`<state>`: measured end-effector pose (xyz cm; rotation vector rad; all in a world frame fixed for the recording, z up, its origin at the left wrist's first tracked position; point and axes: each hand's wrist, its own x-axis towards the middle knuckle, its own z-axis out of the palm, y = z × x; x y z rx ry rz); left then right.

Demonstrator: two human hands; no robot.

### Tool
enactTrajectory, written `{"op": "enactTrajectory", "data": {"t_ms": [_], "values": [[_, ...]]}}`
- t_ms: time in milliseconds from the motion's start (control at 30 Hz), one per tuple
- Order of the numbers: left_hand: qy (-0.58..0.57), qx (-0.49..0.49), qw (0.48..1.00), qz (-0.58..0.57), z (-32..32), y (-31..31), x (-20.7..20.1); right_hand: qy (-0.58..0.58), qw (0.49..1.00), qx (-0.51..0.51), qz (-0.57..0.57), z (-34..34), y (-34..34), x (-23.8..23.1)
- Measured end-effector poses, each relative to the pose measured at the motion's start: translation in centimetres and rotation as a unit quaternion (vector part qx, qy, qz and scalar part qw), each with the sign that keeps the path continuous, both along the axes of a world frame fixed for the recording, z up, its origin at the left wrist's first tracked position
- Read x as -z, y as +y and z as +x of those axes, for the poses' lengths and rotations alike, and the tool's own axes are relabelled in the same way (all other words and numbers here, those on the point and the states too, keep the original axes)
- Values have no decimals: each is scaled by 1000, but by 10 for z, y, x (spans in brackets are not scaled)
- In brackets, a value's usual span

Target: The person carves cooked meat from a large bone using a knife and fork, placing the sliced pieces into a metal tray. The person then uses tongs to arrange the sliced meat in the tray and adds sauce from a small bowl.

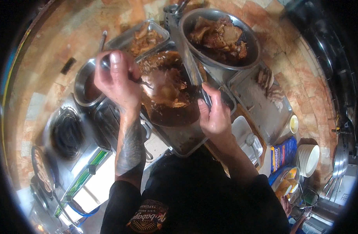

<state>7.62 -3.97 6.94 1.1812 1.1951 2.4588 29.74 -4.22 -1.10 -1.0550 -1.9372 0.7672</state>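
A chunk of cooked meat [165,87] lies on a round brown chopping board [175,117] in front of me. My left hand [118,76] is closed in a fist round a dark-handled fork [105,61]; its thin metal tip reaches the meat's left side. Most of the fork is hidden by the fist. In my right hand [216,113] is a large knife [188,58], its long, broad blade tilted up and pointing away from me, just right of the meat. Small scraps are scattered over the board's far part.
A steel bowl [253,58] of roasted meat stands far right, a tray [163,32] of pieces far left. On the right sit a flat tray [260,113], a white container [241,126] and stacked bowls [308,160]. To the left are a pot [78,80] and a stove [75,144].
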Motion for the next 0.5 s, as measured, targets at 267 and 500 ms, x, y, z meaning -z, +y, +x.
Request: {"op": "enactTrajectory", "data": {"t_ms": [267,500], "values": [[1,-9,1000,8,7,2,-5,-182,978,-43,-93,6,-2,-5],[-29,4,1000,0,-14,-6,15,-220,973,-33,-63,9,-11,1]]}}
